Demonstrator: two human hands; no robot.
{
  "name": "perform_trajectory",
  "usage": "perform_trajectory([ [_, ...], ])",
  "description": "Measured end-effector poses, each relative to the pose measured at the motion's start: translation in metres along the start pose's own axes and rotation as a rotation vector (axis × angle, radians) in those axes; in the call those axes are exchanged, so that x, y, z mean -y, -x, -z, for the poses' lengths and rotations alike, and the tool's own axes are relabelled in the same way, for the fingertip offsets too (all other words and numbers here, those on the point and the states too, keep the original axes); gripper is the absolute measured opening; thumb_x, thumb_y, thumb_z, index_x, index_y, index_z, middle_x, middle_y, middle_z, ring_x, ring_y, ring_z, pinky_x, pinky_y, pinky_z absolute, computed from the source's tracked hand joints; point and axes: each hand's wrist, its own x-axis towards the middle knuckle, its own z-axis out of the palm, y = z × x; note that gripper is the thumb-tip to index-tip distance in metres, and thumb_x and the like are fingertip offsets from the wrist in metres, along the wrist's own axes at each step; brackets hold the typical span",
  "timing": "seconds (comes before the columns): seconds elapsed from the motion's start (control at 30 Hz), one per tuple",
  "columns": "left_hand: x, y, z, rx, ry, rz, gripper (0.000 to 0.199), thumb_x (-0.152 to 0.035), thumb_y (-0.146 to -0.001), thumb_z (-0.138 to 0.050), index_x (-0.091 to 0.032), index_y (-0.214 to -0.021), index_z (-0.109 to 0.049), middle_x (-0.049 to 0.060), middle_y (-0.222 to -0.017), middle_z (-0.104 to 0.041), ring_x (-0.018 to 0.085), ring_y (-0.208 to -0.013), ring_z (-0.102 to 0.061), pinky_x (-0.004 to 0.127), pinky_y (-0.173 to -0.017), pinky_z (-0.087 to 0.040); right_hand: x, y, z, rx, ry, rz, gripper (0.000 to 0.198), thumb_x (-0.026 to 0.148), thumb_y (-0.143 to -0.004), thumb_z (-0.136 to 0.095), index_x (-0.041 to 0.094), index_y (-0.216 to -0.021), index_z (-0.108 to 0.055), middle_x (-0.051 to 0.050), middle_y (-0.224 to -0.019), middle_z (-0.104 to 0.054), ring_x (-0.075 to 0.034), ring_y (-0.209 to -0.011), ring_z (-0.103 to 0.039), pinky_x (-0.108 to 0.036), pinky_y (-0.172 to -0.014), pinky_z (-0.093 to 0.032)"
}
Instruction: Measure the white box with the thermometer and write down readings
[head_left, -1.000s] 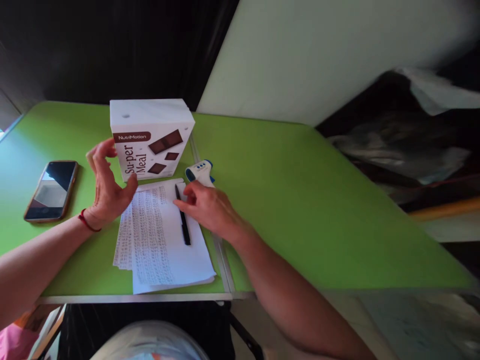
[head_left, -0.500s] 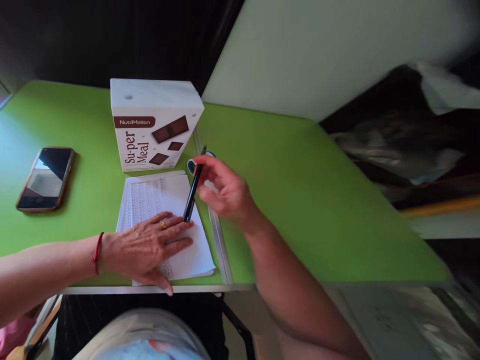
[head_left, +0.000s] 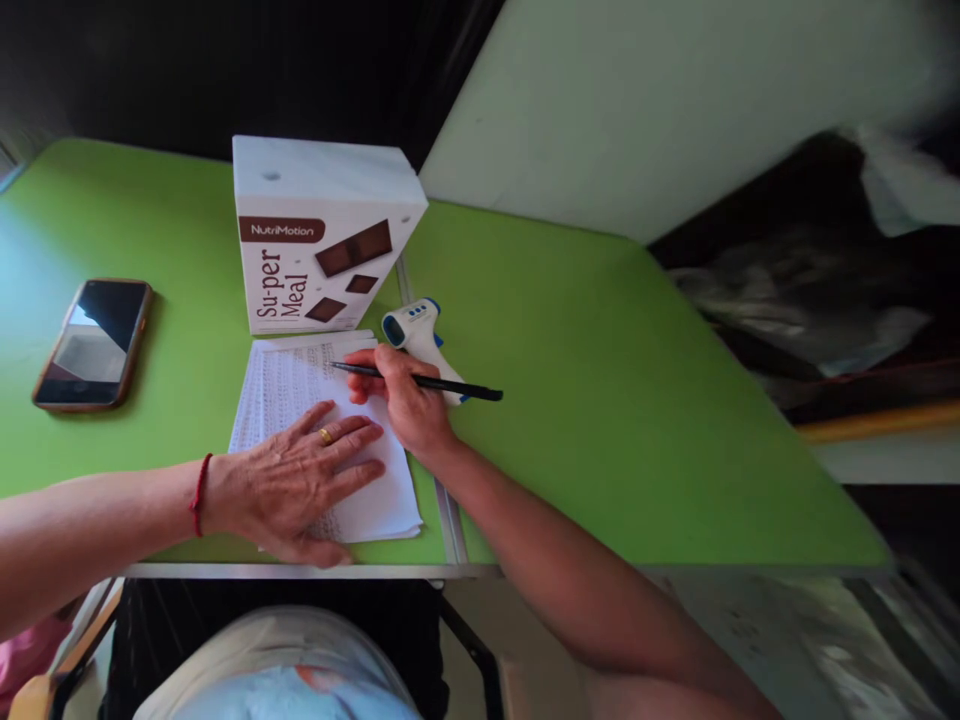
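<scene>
My left hand (head_left: pixel 304 480) lies flat with spread fingers on a stack of paper sheets (head_left: pixel 375 505), the thumb reaching down to the table's front edge. Rows of small writing cover the left and upper part of the top sheet. A black pen (head_left: pixel 457 385) is gripped in my right hand (head_left: pixel 412 405), its tip pointing left at the written rows near the top; whether it touches the paper I cannot tell. Just behind the right hand lies a white and blue infrared thermometer (head_left: pixel 420 328), its handle partly covered by the hand and pen.
A white NutriMotion box (head_left: pixel 322 240) stands upright behind the paper. To the left, a smartphone (head_left: pixel 94 345) lies face up on the green table (head_left: pixel 637 430). A metal seam crosses the table beside the sheets. Shelves with plastic bags (head_left: pixel 810 310) are at the right.
My right hand has moved down and left to the paper and turned the pen from nearly upright to lying sideways, tip left. The thermometer shows more. My left hand stays flat.
</scene>
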Motion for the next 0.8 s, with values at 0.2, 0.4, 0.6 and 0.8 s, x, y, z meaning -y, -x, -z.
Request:
perform_trajectory([
  [0.2,0.000,-0.005,-0.001,-0.055,-0.073,0.051,0.063,-0.056,-0.106,-0.047,-0.008,-0.146,-0.058,0.024,-0.154,-0.055,0.040,-0.147,-0.045,0.057,-0.124,-0.033,-0.008,-0.001,0.001,-0.054,0.182,0.161,0.012,0.033,-0.071,-0.072,0.023,-0.076,-0.068,0.004,-0.063,-0.067,-0.013,-0.058,-0.058,-0.028,-0.059,-0.052],
  [0.4,-0.014,-0.015,0.007,0.036,-0.308,0.268,0.073,-0.063,-0.099,-0.060,0.005,-0.126,-0.068,0.029,-0.124,-0.068,0.038,-0.114,-0.065,0.047,-0.096,-0.052,-0.015,0.001,0.003,-0.023,0.363,0.314,0.010,0.028,-0.080,-0.066,0.024,-0.074,-0.059,0.004,-0.064,-0.064,-0.014,-0.060,-0.059,-0.027,-0.062,-0.052],
  [0.6,-0.030,-0.017,0.012,0.191,-0.449,0.423,0.095,-0.073,-0.098,-0.054,0.010,-0.143,-0.055,0.037,-0.144,-0.058,0.033,-0.100,-0.069,0.038,-0.075,-0.056,-0.017,0.002,0.003,0.024,0.407,0.396,0.011,0.027,-0.084,-0.064,0.024,-0.074,-0.060,0.004,-0.063,-0.063,-0.014,-0.060,-0.059,-0.027,-0.062,-0.050],
  [0.8,-0.031,-0.020,0.013,0.229,-0.417,0.447,0.098,-0.071,-0.098,-0.056,0.012,-0.150,-0.049,0.039,-0.147,-0.055,0.032,-0.099,-0.071,0.037,-0.071,-0.057,-0.017,0.003,0.002,0.036,0.430,0.388,0.013,0.029,-0.087,-0.063,0.025,-0.075,-0.060,0.004,-0.064,-0.064,-0.014,-0.060,-0.059,-0.028,-0.062,-0.051],
])
